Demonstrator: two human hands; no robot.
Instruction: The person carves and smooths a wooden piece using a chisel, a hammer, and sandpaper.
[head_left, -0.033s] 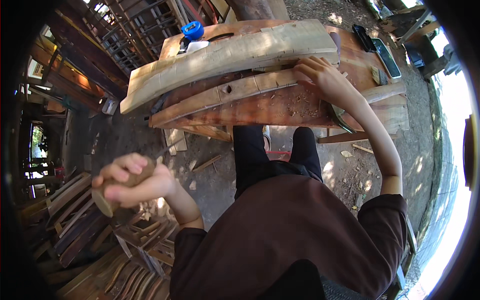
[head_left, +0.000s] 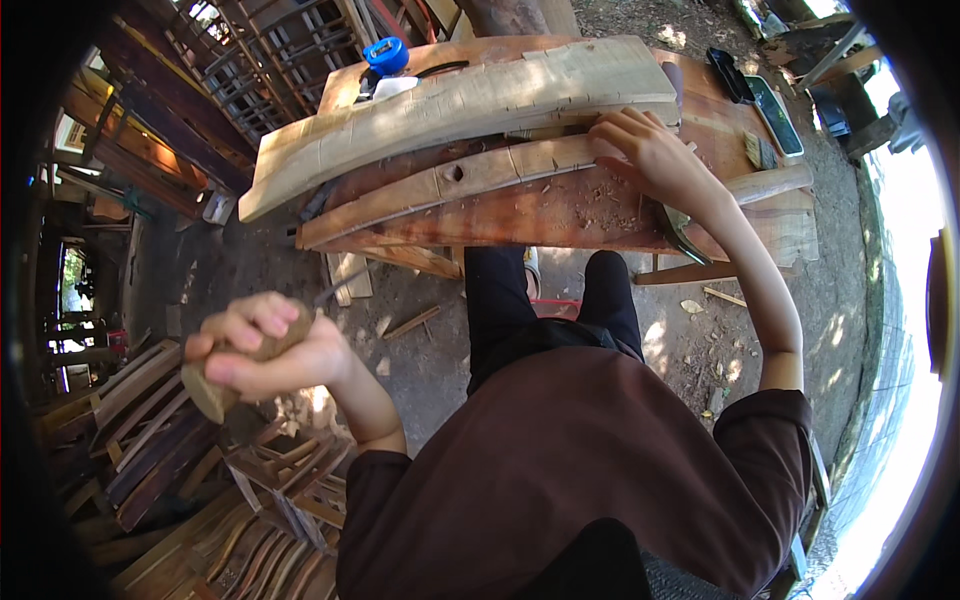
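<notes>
1. The left hand [head_left: 262, 350] is closed tight around the wooden handle of a tool [head_left: 215, 385], raised off to the side, well clear of the workbench [head_left: 520, 215].
2. The right hand [head_left: 645, 150] rests fingers-down, loosely spread, on a narrow curved plank [head_left: 450, 185] lying on the bench.
3. A wider pale plank [head_left: 450, 110] lies just behind it, near a blue-capped bottle [head_left: 387, 62].

**No shift to be seen between the two pictures**

Nothing differs from the earlier picture. The left hand [head_left: 265, 350], gripping a stubby round-ended brown wooden block [head_left: 208, 395], sits at the same spot in the lower left of the frame. The right hand [head_left: 650, 150] lies just as before on the narrow curved pale wooden slat [head_left: 440, 188] at upper centre. No object has moved, appeared or gone.
</notes>
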